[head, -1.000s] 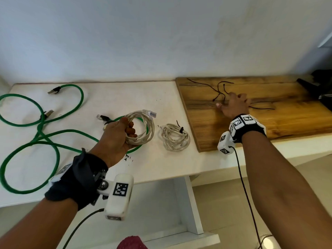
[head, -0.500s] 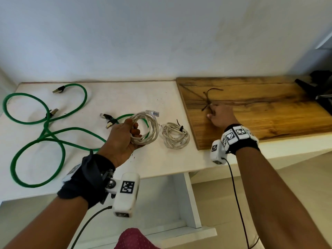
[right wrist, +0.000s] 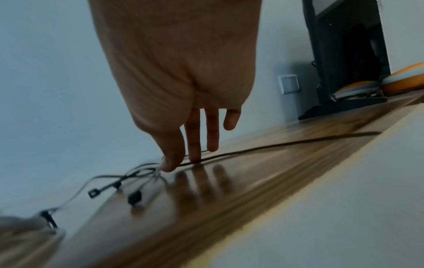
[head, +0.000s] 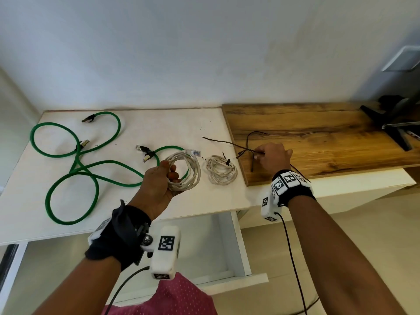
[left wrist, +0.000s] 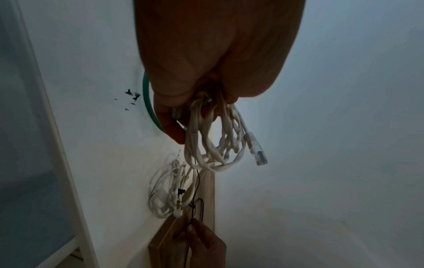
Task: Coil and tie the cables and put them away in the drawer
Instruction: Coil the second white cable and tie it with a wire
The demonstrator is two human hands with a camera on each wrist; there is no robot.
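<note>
White bench carries the loose work, with a wooden board laid on its right part. Green cable sprawls uncoiled to the left of the left hand, likely waiting its turn. That hand's fingers are curled round the white coil, held clear of the surface, probably so its loops keep their shape until bound. Just right of it a second white coil lies flat, a dark tie already round it. On the board, the right hand pinches thin black ties between thumb and forefinger, the other fingers straight, seemingly fetching one for the held coil. Below both hands the drawer stands pulled out.
</note>
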